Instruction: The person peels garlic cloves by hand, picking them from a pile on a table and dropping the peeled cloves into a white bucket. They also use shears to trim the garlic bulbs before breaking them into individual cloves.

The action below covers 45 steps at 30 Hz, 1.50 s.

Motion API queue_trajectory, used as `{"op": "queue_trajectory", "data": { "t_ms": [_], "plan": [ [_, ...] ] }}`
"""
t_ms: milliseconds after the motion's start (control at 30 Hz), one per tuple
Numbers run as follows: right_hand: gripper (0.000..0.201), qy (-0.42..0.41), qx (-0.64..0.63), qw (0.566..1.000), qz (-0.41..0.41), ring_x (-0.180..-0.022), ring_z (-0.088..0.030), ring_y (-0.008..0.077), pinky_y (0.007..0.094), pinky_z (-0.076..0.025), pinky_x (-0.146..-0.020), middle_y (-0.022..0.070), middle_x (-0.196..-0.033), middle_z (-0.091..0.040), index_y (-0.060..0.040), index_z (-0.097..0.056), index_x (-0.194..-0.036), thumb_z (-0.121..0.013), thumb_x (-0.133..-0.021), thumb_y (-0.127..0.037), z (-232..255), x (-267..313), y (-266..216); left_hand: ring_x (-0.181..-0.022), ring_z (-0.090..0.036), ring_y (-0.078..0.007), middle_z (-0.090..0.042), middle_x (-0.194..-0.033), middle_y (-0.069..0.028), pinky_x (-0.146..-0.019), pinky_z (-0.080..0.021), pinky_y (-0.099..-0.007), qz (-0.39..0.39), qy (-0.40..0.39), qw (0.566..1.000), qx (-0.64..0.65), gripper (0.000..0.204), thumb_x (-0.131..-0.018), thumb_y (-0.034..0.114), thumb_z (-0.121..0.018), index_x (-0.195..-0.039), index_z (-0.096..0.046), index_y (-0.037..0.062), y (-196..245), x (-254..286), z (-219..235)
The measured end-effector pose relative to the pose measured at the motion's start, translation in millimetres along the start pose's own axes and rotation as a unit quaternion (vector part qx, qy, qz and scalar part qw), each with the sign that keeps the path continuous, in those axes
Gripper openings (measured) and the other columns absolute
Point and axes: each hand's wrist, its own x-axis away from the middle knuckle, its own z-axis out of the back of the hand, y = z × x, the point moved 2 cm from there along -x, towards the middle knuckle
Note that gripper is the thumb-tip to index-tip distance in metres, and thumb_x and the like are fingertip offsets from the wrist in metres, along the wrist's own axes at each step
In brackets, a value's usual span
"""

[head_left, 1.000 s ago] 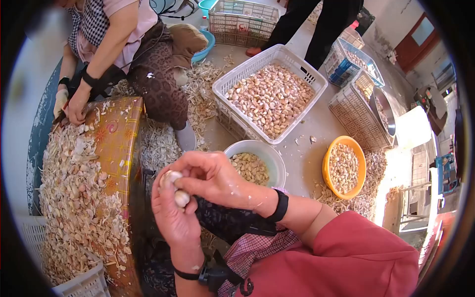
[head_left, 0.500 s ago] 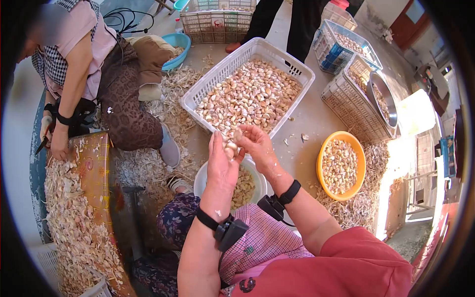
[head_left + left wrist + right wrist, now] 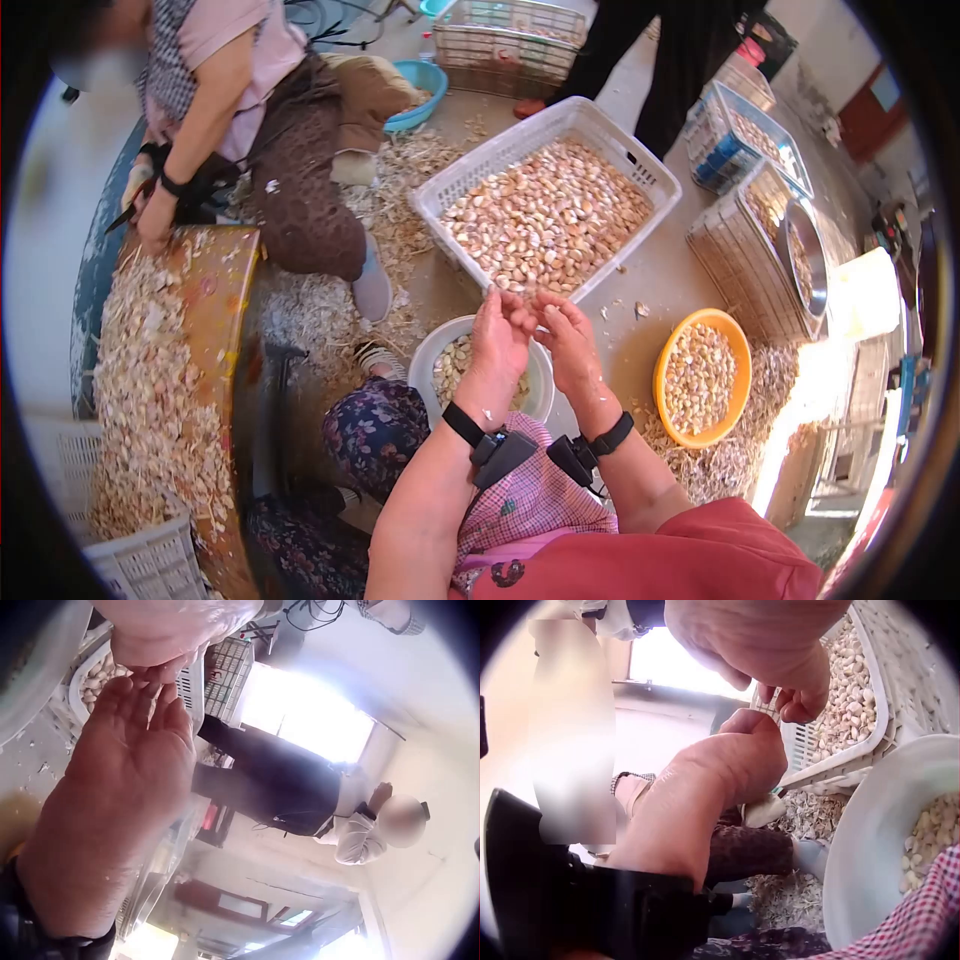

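Observation:
Both hands are together in front of the near rim of the white crate (image 3: 425,205), which is heaped with garlic cloves (image 3: 560,215). The left hand (image 3: 499,347) has its palm turned inward, and its bent fingers meet those of the right hand (image 3: 572,350). In the left wrist view the left palm (image 3: 127,772) is bare, while the right hand (image 3: 176,630) covers its fingertips. The right wrist view shows curled fingers on the right hand (image 3: 739,761), close below the left hand (image 3: 772,645). I cannot tell whether a clove is between the fingertips.
A pale bowl of cloves (image 3: 421,365) stands below the hands, an orange basin (image 3: 660,385) to the right. At left, a table (image 3: 235,260) bears cloves and skins, with another person (image 3: 215,100) beside it. More crates (image 3: 740,265) stand behind; husks (image 3: 310,315) litter the floor.
The hands first moved away from the table side to the crate's near rim, as the head view shifted. The pale cloves seen in the left hand earlier no longer show.

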Motion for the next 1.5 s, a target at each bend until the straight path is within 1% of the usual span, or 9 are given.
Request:
{"op": "queue_trajectory", "data": {
  "t_ms": [267, 433, 567, 733, 1033, 1333, 1400, 1433, 1500],
  "plan": [
    [0.022, -0.241, 0.074, 0.967, -0.021, -0.078, -0.060, 0.0075, 0.0205, -0.045, -0.064, 0.0023, -0.094, -0.064, -0.0031, -0.061, -0.111, -0.052, -0.096, -0.016, -103, 47, -15, -0.055, -0.041, -0.0052, -0.042, -0.064, 0.0048, -0.053, -0.036, -0.0217, -0.268, 0.000, 0.943, -0.198, 0.029, -0.098, 0.029, -0.052, -0.076, -0.049, 0.0110, 119, 154, -16],
    [0.019, -0.404, 0.280, 0.869, 0.055, -0.068, -0.055, 0.0056, 0.0206, -0.044, -0.060, 0.0018, -0.088, -0.062, -0.0021, -0.064, -0.107, -0.055, -0.092, -0.009, -220, 69, 4, -0.075, -0.051, -0.0064, -0.058, -0.082, -0.0002, -0.071, -0.042, -0.0217, -0.625, 0.290, 0.624, -0.369, 0.010, -0.096, 0.009, -0.052, -0.092, -0.059, 0.0027, 241, 289, 50],
    [0.022, -0.500, 0.370, 0.721, 0.305, -0.070, -0.062, 0.0294, 0.0374, -0.048, -0.064, 0.0156, -0.084, -0.062, -0.0019, -0.064, -0.105, -0.056, -0.084, -0.004, -344, 95, 40, -0.099, -0.054, -0.0188, -0.059, -0.110, -0.0087, -0.086, -0.041, -0.0294, -0.598, 0.463, 0.378, -0.534, 0.020, -0.090, 0.012, -0.058, -0.106, -0.062, -0.0002, 292, 348, 125],
    [0.038, -0.423, 0.502, 0.628, 0.418, -0.088, -0.060, 0.0406, 0.0475, -0.048, -0.077, 0.0196, -0.100, -0.061, -0.0077, -0.059, -0.118, -0.054, -0.080, -0.006, -445, 94, 113, -0.118, -0.044, -0.0359, -0.053, -0.122, -0.0189, -0.102, -0.032, -0.0439, -0.507, 0.515, 0.287, -0.629, 0.025, -0.085, 0.010, -0.061, -0.108, -0.061, 0.0015, 316, 346, 174],
    [0.030, -0.434, 0.487, 0.602, 0.461, -0.089, -0.060, 0.0377, 0.0454, -0.049, -0.076, 0.0172, -0.096, -0.059, -0.0133, -0.064, -0.110, -0.061, -0.080, -0.010, -465, 111, 133, -0.109, -0.050, -0.0346, -0.056, -0.114, -0.0185, -0.096, -0.037, -0.0435, -0.583, 0.426, 0.417, -0.553, 0.018, -0.084, 0.006, -0.062, -0.101, -0.063, 0.0012, 319, 327, 152],
    [0.025, -0.484, 0.390, 0.647, 0.441, -0.066, -0.062, 0.0227, 0.0325, -0.050, -0.061, 0.0110, -0.080, -0.060, -0.0054, -0.062, -0.105, -0.065, -0.080, -0.007, -472, 114, 125, -0.105, -0.052, -0.0300, -0.058, -0.109, -0.0163, -0.092, -0.040, -0.0404, -0.627, 0.441, 0.291, -0.572, 0.022, -0.084, 0.005, -0.061, -0.107, -0.062, 0.0011, 309, 347, 137],
    [0.020, -0.571, 0.220, 0.791, 0.003, -0.059, -0.059, 0.0142, 0.0266, -0.047, -0.056, 0.0087, -0.071, -0.057, -0.0026, -0.061, -0.102, -0.066, -0.082, -0.007, -461, 139, 126, -0.091, -0.054, -0.0189, -0.058, -0.096, -0.0095, -0.080, -0.043, -0.0318, -0.624, 0.416, 0.497, -0.437, 0.019, -0.092, 0.014, -0.057, -0.107, -0.058, 0.0016, 304, 343, 144],
    [0.020, -0.574, 0.219, 0.789, 0.002, -0.059, -0.059, 0.0142, 0.0266, -0.047, -0.056, 0.0087, -0.071, -0.057, -0.0026, -0.061, -0.102, -0.066, -0.082, -0.007, -454, 156, 125, -0.091, -0.054, -0.0189, -0.058, -0.096, -0.0095, -0.080, -0.043, -0.0318, -0.625, 0.419, 0.494, -0.436, 0.019, -0.092, 0.014, -0.057, -0.107, -0.058, 0.0016, 301, 344, 141],
    [0.017, -0.609, 0.235, 0.756, 0.049, -0.062, -0.063, 0.0223, 0.0325, -0.049, -0.054, 0.0094, -0.067, -0.054, -0.0027, -0.057, -0.098, -0.062, -0.083, -0.007, -436, 191, 126, -0.080, -0.048, -0.0089, -0.052, -0.087, -0.0020, -0.070, -0.040, -0.0244, -0.550, 0.294, 0.759, -0.189, 0.022, -0.100, 0.024, -0.048, -0.103, -0.053, 0.0031, 295, 336, 143]
  ]
}}
